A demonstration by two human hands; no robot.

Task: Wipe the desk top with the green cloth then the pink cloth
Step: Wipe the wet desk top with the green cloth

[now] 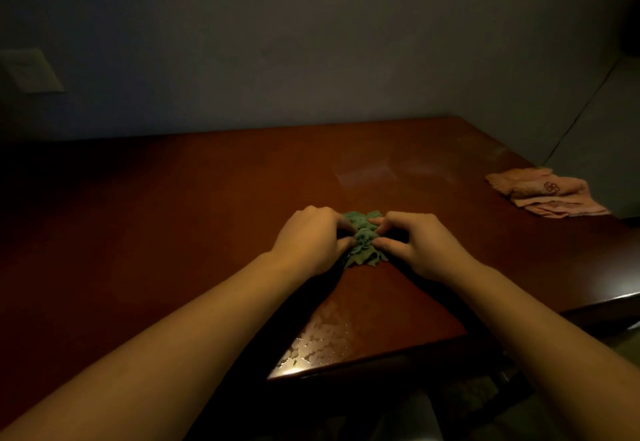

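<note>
I've got the green cloth [363,243] bunched at centre frame on the desk [173,215]. It sits right between the left hand [308,240] and right hand [419,243], and each pinches it with curled fingers and thumb. The pink cloth [547,191] lies far right, nearer the right hand.

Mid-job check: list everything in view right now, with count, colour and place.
desk: one, reddish-brown, fills the lower view
green cloth: one, green, bunched mid-desk between the hands
pink cloth: one, pink, folded, desk's far right edge
droplets: one patch, shiny, near desk's front edge
wall plate: one, pale, wall at left
left hand: one, fingers pinch the green cloth
right hand: one, fingers pinch the green cloth
</note>
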